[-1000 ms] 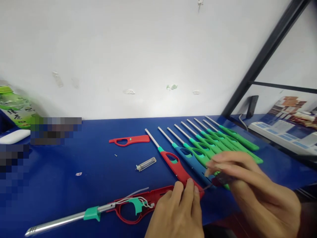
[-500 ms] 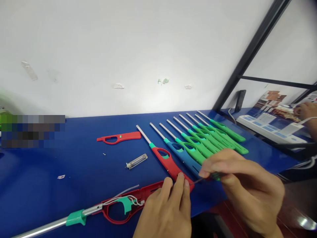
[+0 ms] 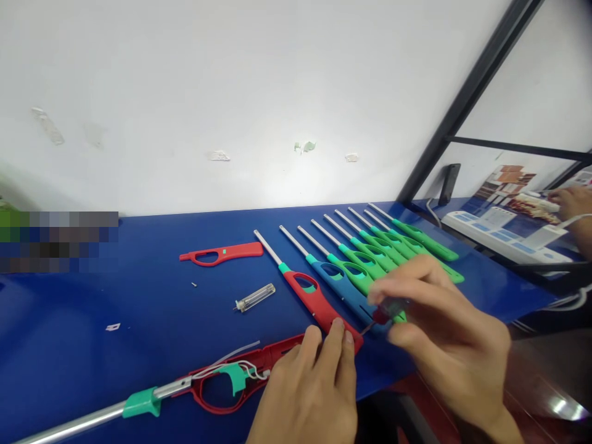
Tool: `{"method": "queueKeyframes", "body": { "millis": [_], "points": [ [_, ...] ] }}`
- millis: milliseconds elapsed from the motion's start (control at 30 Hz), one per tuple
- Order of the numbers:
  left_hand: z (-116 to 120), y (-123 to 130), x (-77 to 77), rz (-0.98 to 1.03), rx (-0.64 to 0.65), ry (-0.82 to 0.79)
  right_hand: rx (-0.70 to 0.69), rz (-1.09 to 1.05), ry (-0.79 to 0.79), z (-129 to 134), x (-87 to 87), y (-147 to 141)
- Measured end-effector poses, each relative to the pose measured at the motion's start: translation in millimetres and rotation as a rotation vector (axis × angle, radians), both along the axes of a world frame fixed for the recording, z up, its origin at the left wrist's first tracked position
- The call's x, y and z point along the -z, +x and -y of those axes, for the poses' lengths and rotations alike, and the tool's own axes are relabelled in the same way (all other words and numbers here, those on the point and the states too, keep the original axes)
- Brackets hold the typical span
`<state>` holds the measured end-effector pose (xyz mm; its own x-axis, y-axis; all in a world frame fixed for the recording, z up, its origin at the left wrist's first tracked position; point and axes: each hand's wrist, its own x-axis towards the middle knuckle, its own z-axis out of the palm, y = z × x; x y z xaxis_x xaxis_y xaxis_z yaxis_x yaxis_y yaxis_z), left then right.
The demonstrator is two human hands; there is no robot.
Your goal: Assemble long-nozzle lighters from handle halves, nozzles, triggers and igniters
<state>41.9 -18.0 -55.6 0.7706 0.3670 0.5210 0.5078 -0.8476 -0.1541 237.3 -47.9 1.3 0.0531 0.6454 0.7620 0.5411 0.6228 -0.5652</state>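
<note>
My left hand (image 3: 308, 388) presses its fingertips on the handle end of a closed red gas lighter (image 3: 317, 302), holding it against the table; the thumb is hidden. Pinched in my right hand (image 3: 456, 351) is a small screwdriver (image 3: 386, 308), its thin shaft reaching the end of that handle. Where the tip sits is too blurred to tell. Partly under my left hand lies an opened red lighter casing (image 3: 215, 407) with a metal tube, green trigger and white wires. A loose red casing half (image 3: 238, 250), a clear fuel tank (image 3: 255, 298) and a tiny screw (image 3: 194, 284) lie farther back.
A blue lighter (image 3: 337, 285) and several green lighters (image 3: 423, 242) lie in a slanted row to the right on the blue table (image 3: 143, 271). A small white piece (image 3: 113, 327) lies left. Beyond the black frame (image 3: 462, 105) are a power strip (image 3: 504, 237) and another person's hand (image 3: 573, 200).
My right hand has shifted slightly left and up and turned, with the screwdriver's handle now more upright. My left hand stays on the red lighter.
</note>
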Motion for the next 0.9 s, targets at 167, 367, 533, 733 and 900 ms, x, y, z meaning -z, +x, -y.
{"method": "queueKeyframes", "body": {
  "millis": [167, 367, 533, 733, 900],
  "points": [
    [0.0, 0.0, 1.3, 0.021, 0.001, 0.016, -0.102, 0.020, 0.019, 2.6, -0.4, 3.8],
    [0.0, -1.2, 2.3, 0.031, 0.008, 0.009, 0.015, 0.086, 0.015, 4.9, -4.9, 3.4],
    [0.0, -1.5, 3.8, 0.042, 0.009, 0.018, -0.020, 0.045, 0.063, 2.3, -2.2, 2.0],
    [-0.6, -1.5, 1.4, 0.033, 0.009, -0.002, 0.112, 0.005, 0.064, 0.8, 3.2, -2.3],
    [-0.2, -1.3, 0.2, 0.040, 0.014, 0.011, 0.013, -0.042, 0.017, 0.3, 6.0, -3.3]
  ]
}}
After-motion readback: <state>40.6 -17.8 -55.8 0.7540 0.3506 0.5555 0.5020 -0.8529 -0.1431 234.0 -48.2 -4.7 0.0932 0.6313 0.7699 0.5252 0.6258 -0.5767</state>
